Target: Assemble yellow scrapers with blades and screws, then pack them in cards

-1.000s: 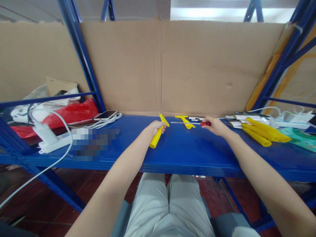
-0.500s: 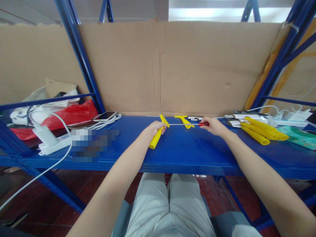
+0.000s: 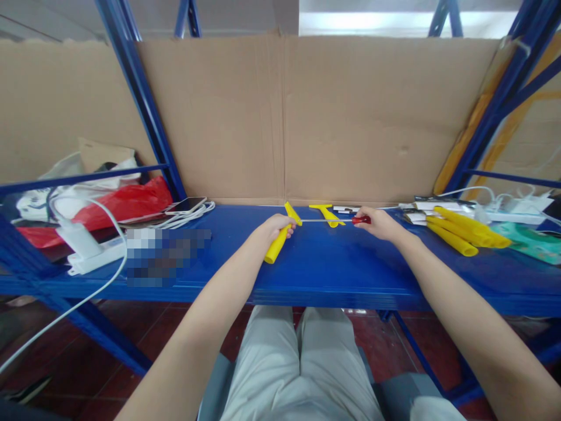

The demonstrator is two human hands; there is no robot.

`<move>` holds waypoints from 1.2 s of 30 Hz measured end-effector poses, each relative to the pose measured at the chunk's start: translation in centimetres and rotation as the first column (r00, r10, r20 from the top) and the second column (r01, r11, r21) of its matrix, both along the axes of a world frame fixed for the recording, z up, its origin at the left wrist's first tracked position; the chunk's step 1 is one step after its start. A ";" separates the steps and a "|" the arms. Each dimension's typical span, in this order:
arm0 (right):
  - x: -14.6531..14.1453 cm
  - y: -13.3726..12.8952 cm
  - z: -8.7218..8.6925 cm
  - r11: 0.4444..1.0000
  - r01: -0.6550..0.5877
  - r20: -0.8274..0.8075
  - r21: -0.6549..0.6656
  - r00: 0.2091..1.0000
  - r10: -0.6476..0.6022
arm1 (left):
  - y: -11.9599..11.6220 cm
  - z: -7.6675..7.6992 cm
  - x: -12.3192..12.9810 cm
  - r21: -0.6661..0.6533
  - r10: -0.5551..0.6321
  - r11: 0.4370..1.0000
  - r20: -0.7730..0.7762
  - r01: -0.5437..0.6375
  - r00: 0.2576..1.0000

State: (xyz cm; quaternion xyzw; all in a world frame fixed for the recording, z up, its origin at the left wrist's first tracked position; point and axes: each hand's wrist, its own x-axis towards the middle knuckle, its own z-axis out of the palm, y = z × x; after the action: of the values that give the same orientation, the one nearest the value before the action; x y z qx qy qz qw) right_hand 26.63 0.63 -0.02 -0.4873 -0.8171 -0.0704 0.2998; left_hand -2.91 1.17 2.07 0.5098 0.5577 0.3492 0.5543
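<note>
Shelf (image 3: 346, 275): cardboard (image 3: 385, 117) upright behind it, between left post (image 3: 151, 111) and right post (image 3: 484, 128).

Centre: handle (image 3: 274, 251) in the left hand (image 3: 276, 225); to its right, screwdriver (image 3: 360, 220) in the right hand (image 3: 375, 222), shaft pointing left, tip at the handle's head. Second handle (image 3: 331, 217): near the back edge, between the hands, the shaft crossing before it.

Left end: power strip (image 3: 99, 257); bag (image 3: 131, 200) behind it; phone (image 3: 189, 203) and cable (image 3: 193, 215) right of the bag.

Right end: pile of handles (image 3: 467, 230); packages (image 3: 423, 206) behind it; pouch (image 3: 538, 241) at its right, second power strip (image 3: 521, 218) behind the pouch.

Below front edge: legs (image 3: 326, 351).
</note>
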 end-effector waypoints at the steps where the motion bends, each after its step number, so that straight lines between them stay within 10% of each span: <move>1: 0.0 0.1 0.0 1.000 0.002 -0.001 -0.004 1.000 -0.002 | 0.0 0.0 0.0 -0.001 -0.002 1.000 0.002 0.002 1.000; 36: -0.4 -0.2 0.0 0.998 0.060 0.069 -0.005 0.996 -0.059 | -0.2 0.1 0.1 0.009 -0.029 1.000 -0.010 0.029 1.000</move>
State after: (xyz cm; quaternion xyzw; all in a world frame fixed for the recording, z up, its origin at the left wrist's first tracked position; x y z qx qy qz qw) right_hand 26.27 0.48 -0.03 -0.5096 -0.8125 -0.0931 0.2674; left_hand -2.81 0.95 2.14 0.5221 0.5513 0.3410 0.5542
